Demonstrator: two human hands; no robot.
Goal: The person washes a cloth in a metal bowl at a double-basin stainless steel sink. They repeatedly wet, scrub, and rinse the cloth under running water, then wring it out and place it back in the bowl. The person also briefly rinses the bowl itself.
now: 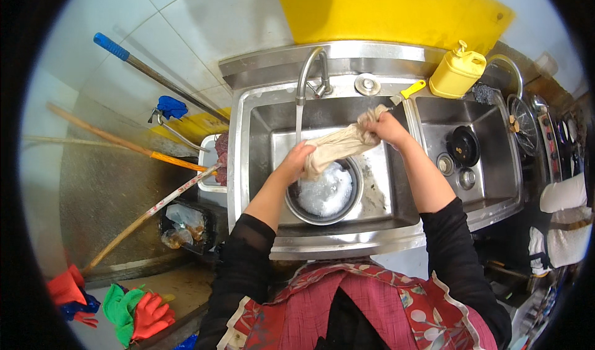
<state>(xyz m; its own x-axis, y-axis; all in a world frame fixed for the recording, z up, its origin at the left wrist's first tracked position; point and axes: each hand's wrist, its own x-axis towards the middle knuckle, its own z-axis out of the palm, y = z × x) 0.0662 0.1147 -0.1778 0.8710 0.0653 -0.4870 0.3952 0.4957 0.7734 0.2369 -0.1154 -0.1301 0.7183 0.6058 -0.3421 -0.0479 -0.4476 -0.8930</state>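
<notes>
Between my two hands a wet beige cloth (341, 143) is stretched and bunched above the left basin of a steel sink (381, 206). My left hand (298, 160) grips its lower end, close to the water stream. My right hand (382, 128) is closed round the crumpled upper end. Beneath the cloth, a round metal bowl (358, 201) holds foamy, whitish water. Water runs from the curved steel faucet (304, 76), past my left hand, towards the bowl's left side.
A yellow-handled scraper (413, 89) and a yellow jug (458, 73) stand or lie at the sink's back rim. The right basin holds a black round dish (465, 146). Long poles (153, 208) lean at left, with rubber gloves (151, 313) below.
</notes>
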